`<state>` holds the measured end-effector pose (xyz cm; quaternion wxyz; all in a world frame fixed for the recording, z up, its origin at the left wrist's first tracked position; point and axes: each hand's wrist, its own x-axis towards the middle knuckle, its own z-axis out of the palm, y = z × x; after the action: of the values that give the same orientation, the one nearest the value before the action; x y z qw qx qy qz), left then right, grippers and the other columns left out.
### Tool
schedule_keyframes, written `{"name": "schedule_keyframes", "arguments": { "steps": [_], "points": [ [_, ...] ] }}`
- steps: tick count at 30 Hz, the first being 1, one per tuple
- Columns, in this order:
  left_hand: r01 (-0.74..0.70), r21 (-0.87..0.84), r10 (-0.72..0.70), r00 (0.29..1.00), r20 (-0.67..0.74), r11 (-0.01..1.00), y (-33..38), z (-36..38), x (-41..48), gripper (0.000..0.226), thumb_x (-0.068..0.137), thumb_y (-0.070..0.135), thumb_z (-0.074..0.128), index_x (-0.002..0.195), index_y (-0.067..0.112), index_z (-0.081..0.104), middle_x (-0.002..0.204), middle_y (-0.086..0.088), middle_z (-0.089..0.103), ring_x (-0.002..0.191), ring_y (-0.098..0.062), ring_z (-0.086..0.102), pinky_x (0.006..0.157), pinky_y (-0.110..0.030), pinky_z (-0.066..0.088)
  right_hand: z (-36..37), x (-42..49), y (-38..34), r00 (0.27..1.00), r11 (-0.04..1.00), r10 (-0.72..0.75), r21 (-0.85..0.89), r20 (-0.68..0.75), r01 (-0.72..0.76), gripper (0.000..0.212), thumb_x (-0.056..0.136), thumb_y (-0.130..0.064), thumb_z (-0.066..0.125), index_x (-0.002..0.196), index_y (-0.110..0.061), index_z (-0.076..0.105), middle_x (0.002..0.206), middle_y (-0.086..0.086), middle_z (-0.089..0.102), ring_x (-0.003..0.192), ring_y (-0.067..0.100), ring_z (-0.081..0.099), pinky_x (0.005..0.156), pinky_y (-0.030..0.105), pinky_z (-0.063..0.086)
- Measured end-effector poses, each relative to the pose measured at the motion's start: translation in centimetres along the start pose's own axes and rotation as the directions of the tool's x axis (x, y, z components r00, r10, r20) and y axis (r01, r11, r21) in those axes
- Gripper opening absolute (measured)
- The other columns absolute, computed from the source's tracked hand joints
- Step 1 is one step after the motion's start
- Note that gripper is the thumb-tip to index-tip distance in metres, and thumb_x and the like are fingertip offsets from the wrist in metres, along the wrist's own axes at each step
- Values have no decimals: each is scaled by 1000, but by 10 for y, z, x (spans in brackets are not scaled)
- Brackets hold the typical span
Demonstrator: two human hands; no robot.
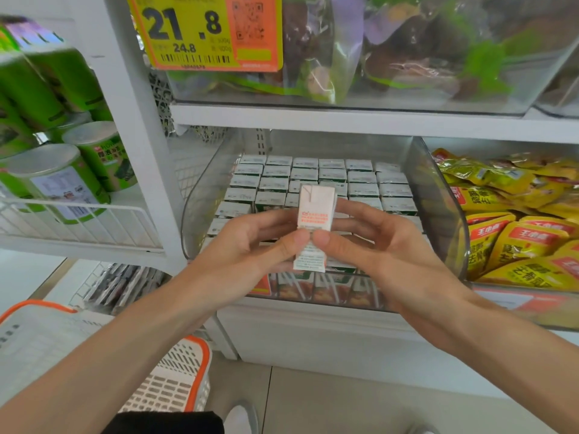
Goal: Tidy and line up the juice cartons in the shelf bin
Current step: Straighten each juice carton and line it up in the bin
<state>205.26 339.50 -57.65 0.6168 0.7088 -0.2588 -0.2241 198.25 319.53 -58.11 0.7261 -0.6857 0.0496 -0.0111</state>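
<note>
Closest to me, low on my left, sits a white shopping basket (203,364) with an orange rim. A light shoe (241,418) shows on the floor just beside it.

Both forearms reach up and inward from the lower corners and meet in the middle of the view. My left hand (250,245) and right hand (385,249) hold one small juice carton (315,214) between them. Each thumb presses on the lower part of the near face, the two thumb tips almost touching. The other fingers curl round behind the carton's sides. So both hands are clamped on the same carton. It stands roughly upright with a white panel of red and green print facing me, and it is lifted above the front of the shelf bin (438,195).

That bin is clear plastic and rests on a white shelf. Inside it the other cartons (332,177) stand in tidy rows, their white tops showing. The front row's orange faces can be seen through the bin's front wall.

To the right of the bin lies a heap of yellow snack pouches (513,239). To the left, past a white upright, green canisters (62,177) lie tilted behind a wire rail.

Farthest up, on the next shelf, another clear bin holds see-through bags (407,51) of dark contents. A yellow and orange price tag (203,32) reading 21.8 hangs on that bin's front.
</note>
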Motion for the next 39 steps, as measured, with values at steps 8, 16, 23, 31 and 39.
{"name": "schedule_keyframes", "arguments": {
  "steps": [8, 16, 23, 31, 39],
  "points": [
    [26, -44, -26, 1000, -4, 999, 0, 1, 1, 33, 100, 31, 58, 133, 31, 65, 120, 11, 77, 111, -9, 74, 85, -16, 58, -1, 2, 2, 1000, 1000, -16, 5, -20, 16, 46, 82, -27, 86, 126, -19, 72, 116, -2, 80, 110, 13, 76, 92, 19, 58],
    [44, -133, -66, 984, -167, 990, -2, -1, 4, 34, 89, 22, 73, 120, 11, 66, 110, -2, 80, 94, -22, 80, 73, -24, 63, 0, 2, 2, 990, 995, -96, -12, -100, 95, 26, 86, -25, 82, 112, -20, 81, 112, 2, 79, 104, 12, 77, 87, 18, 58],
    [59, -91, -78, 972, -220, 994, -1, -1, 4, 42, 86, 26, 77, 122, 12, 60, 102, 7, 82, 87, -18, 80, 65, -20, 62, 3, 1, -1, 993, 992, -115, -66, -41, 112, 42, 79, -24, 87, 119, -23, 76, 110, -3, 81, 104, 12, 77, 92, 21, 60],
    [12, -38, -20, 978, -207, 999, -7, -4, 6, 22, 96, 24, 67, 115, 16, 60, 105, 3, 82, 96, -17, 79, 69, -26, 64, -2, 5, 0, 989, 998, -65, 11, -134, 67, 29, 88, -23, 81, 116, -21, 76, 106, 0, 82, 98, 13, 79, 80, 16, 59],
    [-22, 48, 31, 977, -211, 999, -10, -4, 7, 25, 96, 34, 63, 120, 36, 69, 109, 15, 80, 101, -7, 76, 75, -21, 62, -3, 7, -1, 993, 999, -53, -1, -104, 53, 30, 89, -22, 80, 118, -22, 73, 107, -2, 82, 101, 12, 78, 85, 14, 57]
  ]
}}
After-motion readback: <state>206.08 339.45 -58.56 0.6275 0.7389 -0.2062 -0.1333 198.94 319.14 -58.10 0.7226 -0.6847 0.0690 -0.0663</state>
